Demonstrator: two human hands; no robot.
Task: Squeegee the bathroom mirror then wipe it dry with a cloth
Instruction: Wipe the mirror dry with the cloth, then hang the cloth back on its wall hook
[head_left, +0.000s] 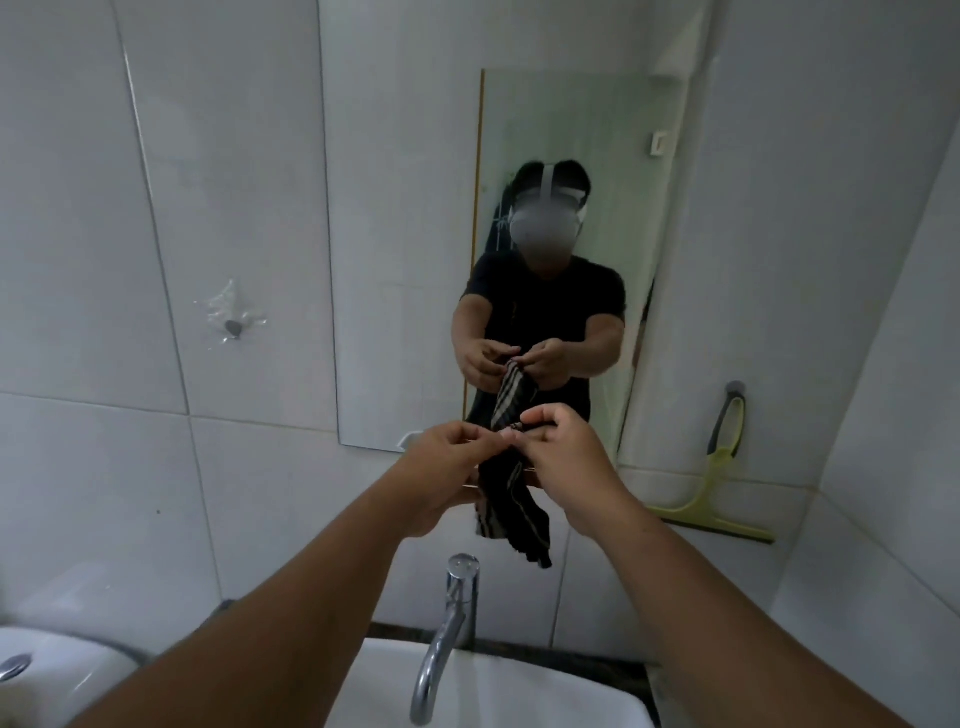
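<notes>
A tall mirror (405, 249) is fixed to the white tiled wall and reflects a person in a black shirt. In front of its lower edge, both my hands pinch the top of a dark striped cloth (511, 512), which hangs down between them. My left hand (452, 467) holds the cloth from the left, and my right hand (566, 452) holds it from the right. A yellow-green squeegee (719, 483) with a grey handle hangs from a hook on the wall right of the mirror, blade down.
A chrome tap (447, 639) stands over a white basin (478, 696) directly below my hands. A toilet cistern (52, 670) sits at the lower left. A small hook with torn plastic (232, 326) is on the left wall tile.
</notes>
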